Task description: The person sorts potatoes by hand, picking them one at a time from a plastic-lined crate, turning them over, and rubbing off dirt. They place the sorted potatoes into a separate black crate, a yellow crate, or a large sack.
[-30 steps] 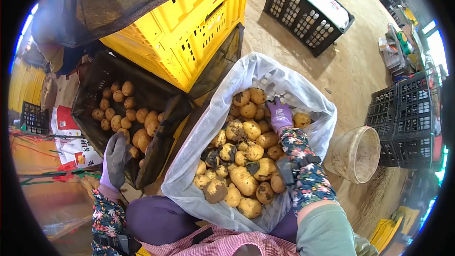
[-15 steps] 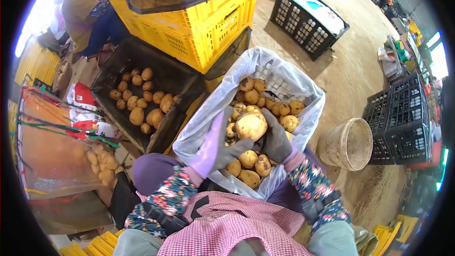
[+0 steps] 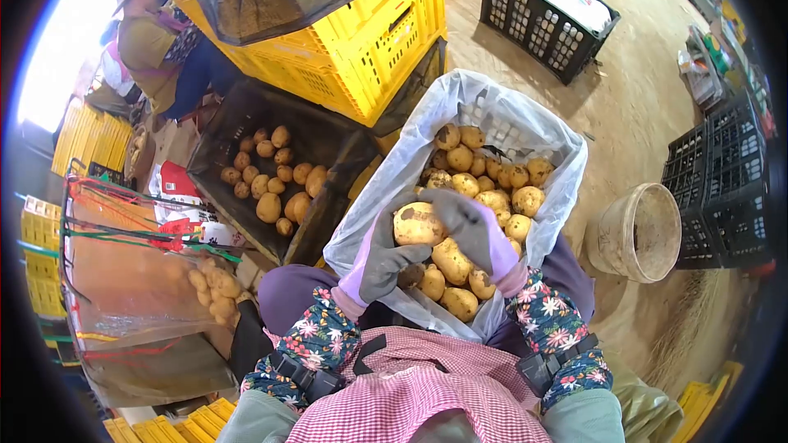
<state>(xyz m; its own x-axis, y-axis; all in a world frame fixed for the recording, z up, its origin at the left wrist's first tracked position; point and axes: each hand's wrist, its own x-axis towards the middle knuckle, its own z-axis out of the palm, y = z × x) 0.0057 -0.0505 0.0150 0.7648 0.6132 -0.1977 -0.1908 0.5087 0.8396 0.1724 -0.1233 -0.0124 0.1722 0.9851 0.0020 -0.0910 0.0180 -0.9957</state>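
Between my gloved hands is a large potato (image 3: 418, 225) with brown soil patches, held above the lined crate. My left hand (image 3: 384, 253) cups it from the left, its thumb along the underside. My right hand (image 3: 469, 226) bends over from the right, its fingers curled against the potato's upper right side. Both gloves are dark grey with purple cuffs. Beneath them stands a crate lined with clear plastic film (image 3: 566, 141), holding many loose potatoes (image 3: 453, 261), some with dark soil on the skin.
A dark-lined crate (image 3: 215, 133) with smaller potatoes stands at left. Behind it are stacked yellow crates (image 3: 369, 61) draped with black mesh. A mesh sack (image 3: 123, 271) lies at left. At right are a dirty white bucket (image 3: 611, 234) and black crates (image 3: 714, 184). A person (image 3: 156, 49) sits at upper left.
The view has shifted, moving the scene mostly rightward. My right hand has come over the potato's upper right side, and the potato now shows a different face.
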